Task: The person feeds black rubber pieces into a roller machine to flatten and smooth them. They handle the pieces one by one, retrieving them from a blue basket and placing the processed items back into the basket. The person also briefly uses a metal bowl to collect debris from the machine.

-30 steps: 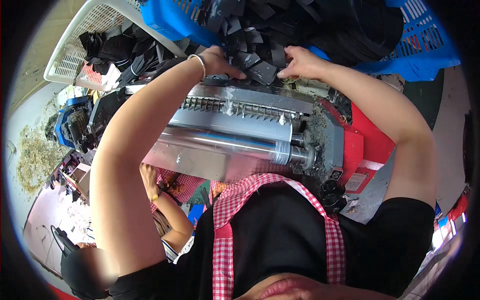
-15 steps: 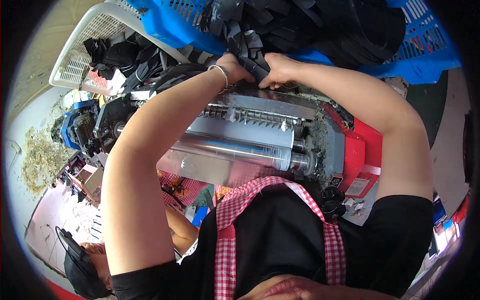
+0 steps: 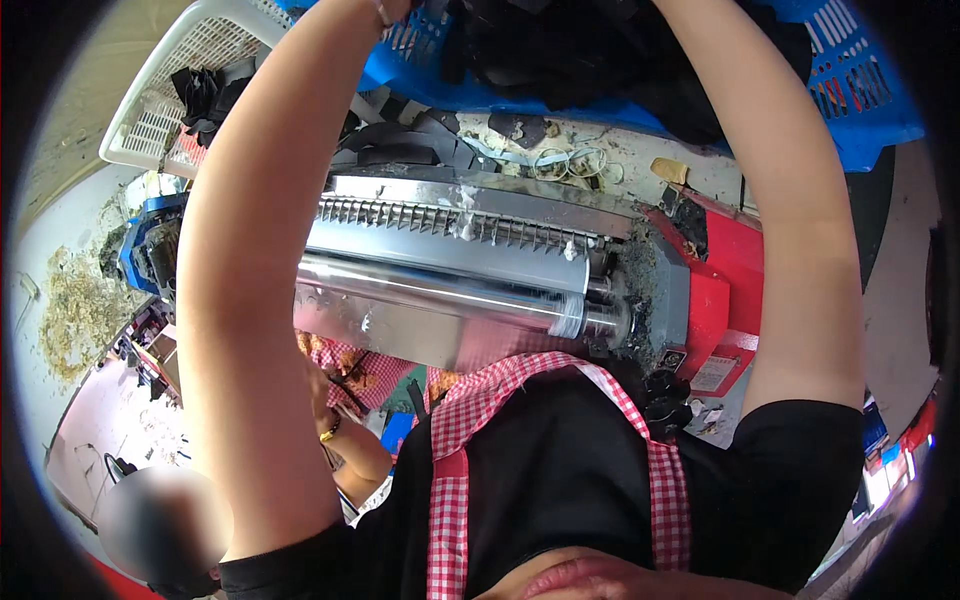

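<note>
Both my arms stretch far forward over a roller machine [image 3: 440, 285] to a blue plastic basket [image 3: 425, 95] heaped with black flat pieces [image 3: 570, 60]. Only a sliver of my left hand [image 3: 397, 9] shows at the top edge, beside the basket's slotted wall; its fingers are cut off. Past the upper edge goes my right forearm, over the basket's right part, so that hand is out of sight. The machine has a shiny metal roller, a grey-white roller and a row of metal teeth. More black pieces [image 3: 390, 145] lie behind its far edge.
A white slotted basket [image 3: 130, 140] with black pieces stands at the far left. Pale elastic loops [image 3: 570, 163] and scraps litter the surface behind the machine. Its red housing [image 3: 715, 300] is on the right. Another person's arm [image 3: 355, 450] is at lower left.
My hands have moved from the machine's far edge up and away over the blue basket, spreading apart. The black strips near them are gone from there, uncovering loops and scraps.
</note>
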Demonstrator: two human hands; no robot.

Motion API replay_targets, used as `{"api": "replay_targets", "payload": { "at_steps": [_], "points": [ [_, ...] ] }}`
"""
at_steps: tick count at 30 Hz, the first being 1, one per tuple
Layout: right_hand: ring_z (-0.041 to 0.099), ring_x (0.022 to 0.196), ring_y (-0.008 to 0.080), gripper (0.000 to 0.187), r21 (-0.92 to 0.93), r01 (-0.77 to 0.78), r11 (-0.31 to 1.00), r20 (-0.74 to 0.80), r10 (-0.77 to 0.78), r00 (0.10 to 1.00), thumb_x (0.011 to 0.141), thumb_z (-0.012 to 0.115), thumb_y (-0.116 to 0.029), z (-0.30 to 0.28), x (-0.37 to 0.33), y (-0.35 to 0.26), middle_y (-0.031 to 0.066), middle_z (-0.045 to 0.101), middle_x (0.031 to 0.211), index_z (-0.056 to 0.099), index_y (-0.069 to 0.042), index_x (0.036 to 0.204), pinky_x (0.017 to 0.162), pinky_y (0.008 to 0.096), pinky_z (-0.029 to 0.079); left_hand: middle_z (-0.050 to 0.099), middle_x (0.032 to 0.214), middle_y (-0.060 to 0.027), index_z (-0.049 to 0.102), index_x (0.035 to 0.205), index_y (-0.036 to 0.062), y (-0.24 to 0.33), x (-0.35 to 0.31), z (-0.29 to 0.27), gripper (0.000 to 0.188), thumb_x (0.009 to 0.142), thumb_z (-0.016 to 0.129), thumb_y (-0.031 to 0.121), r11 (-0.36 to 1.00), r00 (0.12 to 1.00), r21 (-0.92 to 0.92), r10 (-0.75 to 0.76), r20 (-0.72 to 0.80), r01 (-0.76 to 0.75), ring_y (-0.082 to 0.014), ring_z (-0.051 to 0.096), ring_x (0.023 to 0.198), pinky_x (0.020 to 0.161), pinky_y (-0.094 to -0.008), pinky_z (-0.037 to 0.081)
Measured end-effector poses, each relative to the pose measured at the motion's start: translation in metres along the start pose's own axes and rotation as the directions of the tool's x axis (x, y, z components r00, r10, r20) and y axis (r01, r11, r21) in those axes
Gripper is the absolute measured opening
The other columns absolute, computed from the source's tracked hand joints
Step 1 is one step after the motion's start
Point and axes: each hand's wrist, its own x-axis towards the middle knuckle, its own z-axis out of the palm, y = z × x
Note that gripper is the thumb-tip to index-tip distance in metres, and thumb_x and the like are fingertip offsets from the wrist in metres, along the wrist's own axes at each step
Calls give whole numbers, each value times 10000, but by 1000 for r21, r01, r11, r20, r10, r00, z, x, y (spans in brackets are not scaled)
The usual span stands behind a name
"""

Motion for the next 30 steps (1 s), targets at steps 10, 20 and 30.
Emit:
{"api": "replay_targets", "payload": {
  "at_steps": [10, 20, 30],
  "points": [
    [664, 615, 178, 437, -37, -207, 978, -108, 202, 974, 886, 782, -230, -24, 4, -9, 119, 709, 860, 591, 46, 1164, 558, 320, 494, 394, 1470, -294, 275, 1488, -15, 28, 14, -2, 960, 752, 862, 174, 980, 905, 200, 84, -418, 1, -488, 405, 1353, 1143, -498, 363],
    [697, 996, 281, 604, -553, -116, 825, -98, 74, 992, 803, 848, -367, -7, -12, 29, 184, 691, 1142, 623, 33, 1195, 827, 391, 554, 123, 1674, -182, 139, 1625, 235, -14, -8, 52, 1103, 769, 833, 270, 821, 962, 542, 262, -81, -178, -443, 181, 1523, 1218, -591, 200],
    [681, 1035, 279, 441, -362, -148, 921, -235, 63, 970, 815, 827, -221, -36, -50, 37, 126, 707, 1101, 648, -37, 1173, 890, 375, 540, 108, 1674, -139, 95, 1624, 286, 17, -14, 32, 1336, 603, 951, 374, 936, 927, 330, 226, -299, -122, -444, 141, 1525, 1187, -651, 216]
  ]
}}
